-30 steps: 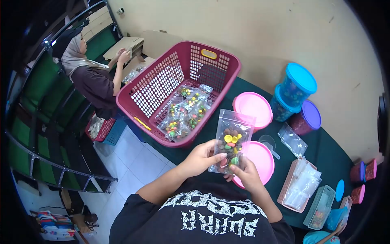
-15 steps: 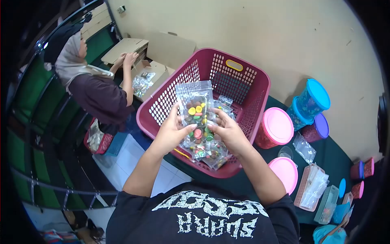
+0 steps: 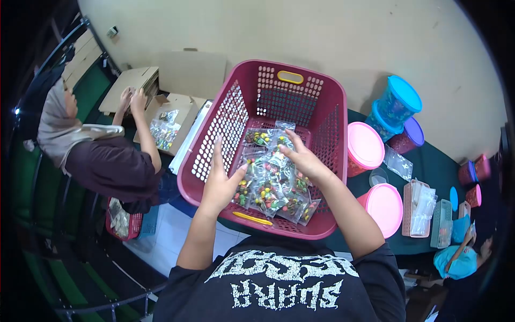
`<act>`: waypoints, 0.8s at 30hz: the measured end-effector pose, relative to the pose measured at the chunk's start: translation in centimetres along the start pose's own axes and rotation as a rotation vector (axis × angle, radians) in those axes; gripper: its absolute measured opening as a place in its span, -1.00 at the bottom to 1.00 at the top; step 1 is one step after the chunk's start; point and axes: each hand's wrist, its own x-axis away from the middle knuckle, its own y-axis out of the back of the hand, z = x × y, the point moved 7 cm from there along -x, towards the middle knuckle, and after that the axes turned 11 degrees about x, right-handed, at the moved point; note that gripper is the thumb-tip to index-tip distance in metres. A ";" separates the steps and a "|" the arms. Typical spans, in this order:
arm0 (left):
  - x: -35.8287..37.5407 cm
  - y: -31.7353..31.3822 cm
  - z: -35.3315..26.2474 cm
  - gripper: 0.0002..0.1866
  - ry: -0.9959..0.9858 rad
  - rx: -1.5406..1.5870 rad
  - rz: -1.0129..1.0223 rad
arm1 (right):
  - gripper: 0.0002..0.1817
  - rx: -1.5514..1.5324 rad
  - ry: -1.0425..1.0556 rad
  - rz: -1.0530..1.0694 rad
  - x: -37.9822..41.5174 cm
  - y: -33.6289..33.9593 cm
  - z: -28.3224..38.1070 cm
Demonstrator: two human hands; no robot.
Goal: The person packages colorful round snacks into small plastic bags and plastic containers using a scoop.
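Note:
A dark red perforated basket with yellow handles stands before me. Several clear plastic bags of colourful candy are heaped on its floor. Over the left part of the heap is my left hand, its fingers and thumb spread, holding nothing. My right hand is above the right side of the heap, also empty with fingers apart.
At left a person works at a cardboard box of small bags. Right of the basket are pink-lidded tubs, blue tubs and trays of plastic bags. Another person is at far right.
The candy bag held between both my hands has been let go and now lies among the others in the basket. My hands have moved apart, and the view has shifted.

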 end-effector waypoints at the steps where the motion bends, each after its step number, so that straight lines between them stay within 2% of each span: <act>1: 0.2 0.0 0.0 -0.09 0.023 0.000 0.010 | -0.13 0.017 0.016 0.001 -0.1 -0.1 -0.4; 2: 0.3 -0.1 0.2 -0.11 0.045 0.000 0.024 | -0.24 0.038 0.050 -0.036 0.1 0.1 -0.2; 3: 0.4 -0.1 0.0 -0.14 0.002 0.029 0.008 | -0.36 0.016 0.119 -0.154 0.2 1.3 0.8; 4: 0.6 -0.1 -0.3 -0.21 0.061 0.069 -0.006 | -0.48 -0.002 0.187 -0.274 0.7 2.6 1.9; 5: 0.6 0.2 -0.4 -0.26 0.008 0.128 -0.039 | -0.48 -0.003 0.175 -0.309 1.3 3.2 2.3; 7: 0.5 1.0 -1.5 -0.38 -0.176 0.225 -0.094 | -0.72 -0.450 0.281 -0.424 3.0 5.6 3.2; 8: 0.8 1.2 -2.7 -0.43 -0.302 0.263 -0.118 | -0.72 -0.444 0.283 -0.451 4.2 6.5 3.2; 9: 1.1 0.9 -3.4 -0.46 -0.325 0.276 -0.121 | -0.78 -0.436 0.342 -0.458 5.8 6.9 3.4; 11: 1.3 0.3 -4.2 -0.50 -0.289 0.304 -0.109 | -0.85 -0.336 0.424 -0.443 8.9 7.3 3.4; 14: 2.2 -2.0 -5.9 -0.55 -0.301 0.381 -0.118 | -0.88 -0.404 0.406 -0.404 13.5 8.1 1.3; 15: 2.8 -3.2 -6.7 -0.57 -0.311 0.409 -0.072 | -0.89 -0.252 0.411 -0.503 15.0 9.0 -0.4; 18: 5.1 -7.9 -9.7 -0.69 -0.337 0.471 0.054 | -0.90 -0.359 0.366 -0.661 19.8 11.1 -4.5; 21: 7.9 -13.6 -12.4 -0.71 -0.367 0.491 0.167 | -0.92 -0.396 0.263 -0.722 24.1 12.9 -10.0; 23: 10.1 -19.7 -14.7 -0.70 -0.360 0.481 0.459 | -0.92 -0.385 0.235 -0.734 27.1 14.3 -13.3; 24: 10.8 -22.7 -14.7 -0.69 -0.297 0.460 0.528 | -0.93 -0.384 0.217 -0.738 28.6 14.9 -14.7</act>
